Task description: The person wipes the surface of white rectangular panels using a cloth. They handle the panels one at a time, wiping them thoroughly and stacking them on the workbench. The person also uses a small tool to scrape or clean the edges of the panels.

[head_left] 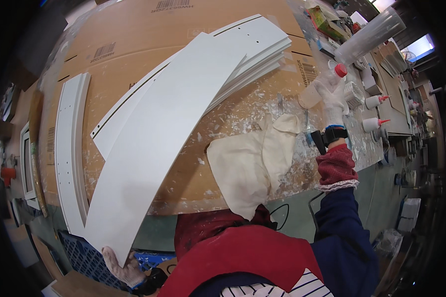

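My left hand [124, 269], in a white knit glove, closes on the near end of a long white board [158, 133]. The board slants up and away over a stack of white boards [255, 42] with dark slots and small holes. Far out to the right, my gloved right hand [331, 99] wraps around a clear plastic bottle [312, 94] with a red cap. The bottle tilts, and its pale contents show low down. Between my arms lies a cream cloth [248, 163], crumpled and hanging over the table's near edge.
Cardboard [143, 29] covers the table, strewn with white flakes. More white boards [72, 148] stand at the left. Two white squeeze bottles with red tips [372, 102] and a clear plastic cylinder [371, 37] are at the right. A blue crate [86, 257] sits below the left edge.
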Demonstrator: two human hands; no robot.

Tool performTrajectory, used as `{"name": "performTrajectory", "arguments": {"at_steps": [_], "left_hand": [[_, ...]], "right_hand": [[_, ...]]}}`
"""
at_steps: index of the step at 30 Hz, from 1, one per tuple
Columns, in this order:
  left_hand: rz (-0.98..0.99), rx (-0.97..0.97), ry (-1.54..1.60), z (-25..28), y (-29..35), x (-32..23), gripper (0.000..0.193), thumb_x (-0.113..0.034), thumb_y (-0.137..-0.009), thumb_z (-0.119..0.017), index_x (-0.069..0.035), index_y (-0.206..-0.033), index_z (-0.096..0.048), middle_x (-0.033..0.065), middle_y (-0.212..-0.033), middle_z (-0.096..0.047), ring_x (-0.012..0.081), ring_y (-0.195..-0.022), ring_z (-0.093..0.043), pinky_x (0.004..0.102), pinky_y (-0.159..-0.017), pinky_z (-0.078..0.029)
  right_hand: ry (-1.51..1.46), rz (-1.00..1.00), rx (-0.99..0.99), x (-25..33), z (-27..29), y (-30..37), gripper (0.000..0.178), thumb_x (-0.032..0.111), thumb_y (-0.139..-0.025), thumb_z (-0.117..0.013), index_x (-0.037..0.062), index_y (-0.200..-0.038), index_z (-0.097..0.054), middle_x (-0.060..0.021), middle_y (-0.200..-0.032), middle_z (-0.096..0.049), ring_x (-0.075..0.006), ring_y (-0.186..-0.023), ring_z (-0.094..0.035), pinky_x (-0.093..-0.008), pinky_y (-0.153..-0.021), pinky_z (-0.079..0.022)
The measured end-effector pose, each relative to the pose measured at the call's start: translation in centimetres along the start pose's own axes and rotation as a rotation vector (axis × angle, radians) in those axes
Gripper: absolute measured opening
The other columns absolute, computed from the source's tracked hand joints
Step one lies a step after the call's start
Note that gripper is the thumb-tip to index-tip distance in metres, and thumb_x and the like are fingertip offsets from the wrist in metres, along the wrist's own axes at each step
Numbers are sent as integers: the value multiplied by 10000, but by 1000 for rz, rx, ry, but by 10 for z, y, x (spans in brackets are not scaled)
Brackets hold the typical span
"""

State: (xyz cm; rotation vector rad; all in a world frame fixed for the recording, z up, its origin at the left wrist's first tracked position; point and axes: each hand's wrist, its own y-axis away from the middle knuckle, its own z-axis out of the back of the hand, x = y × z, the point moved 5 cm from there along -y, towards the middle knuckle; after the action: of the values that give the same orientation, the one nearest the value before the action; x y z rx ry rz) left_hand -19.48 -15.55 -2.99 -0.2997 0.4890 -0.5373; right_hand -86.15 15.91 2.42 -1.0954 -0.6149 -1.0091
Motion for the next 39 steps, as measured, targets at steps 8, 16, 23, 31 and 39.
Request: {"name": "performTrajectory", "arguments": {"at_steps": [8, 16, 23, 31, 39], "left_hand": [[-16, -34, 30, 3, 4, -6, 590, -312, -839, -649, 40, -1293, -512, 252, -1346, -483, 390, -1267, -460, 463, -1056, -380], [-146, 54, -120, 3, 17, 22, 624, -407, -863, -638, 39, -1278, -503, 254, -1252, -528, 408, -1172, -521, 493, -992, -430], [-228, -45, 156, 10, 8, -13, 584, -411, -891, -613, 117, -1142, -595, 263, -1093, -628, 437, -1055, -578, 516, -922, -470], [412, -186, 546, 4, 15, -10, 422, -272, -831, -726, 52, -1089, -646, 233, -1059, -628, 375, -981, -608, 467, -884, -497], [618, -157, 580, -15, 52, 36, 453, -96, -737, -794, -16, -1149, -624, 201, -1140, -594, 341, -1003, -585, 440, -836, -510]], "right_hand": [[629, 597, 704, 94, -66, 179, 729, 313, -739, -754, 69, -1351, -442, -215, -1366, -446, -367, -1205, -488, -427, -981, -418], [416, 466, 1054, 105, -115, 160, 232, 193, -847, -629, 62, -1039, -624, -152, -925, -611, -292, -810, -629, -354, -657, -512], [635, 546, 1109, 219, -192, 94, 185, 185, -829, -604, 77, -978, -595, -143, -916, -625, -292, -790, -648, -363, -666, -539], [928, 475, 850, 161, -223, -2, 716, 142, -444, -867, 80, -1062, -511, -160, -868, -657, -334, -804, -672, -415, -679, -550], [942, 564, 901, 154, -239, 0, 359, 138, -738, -706, 71, -1048, -537, -202, -871, -651, -361, -831, -661, -448, -705, -534]]}}
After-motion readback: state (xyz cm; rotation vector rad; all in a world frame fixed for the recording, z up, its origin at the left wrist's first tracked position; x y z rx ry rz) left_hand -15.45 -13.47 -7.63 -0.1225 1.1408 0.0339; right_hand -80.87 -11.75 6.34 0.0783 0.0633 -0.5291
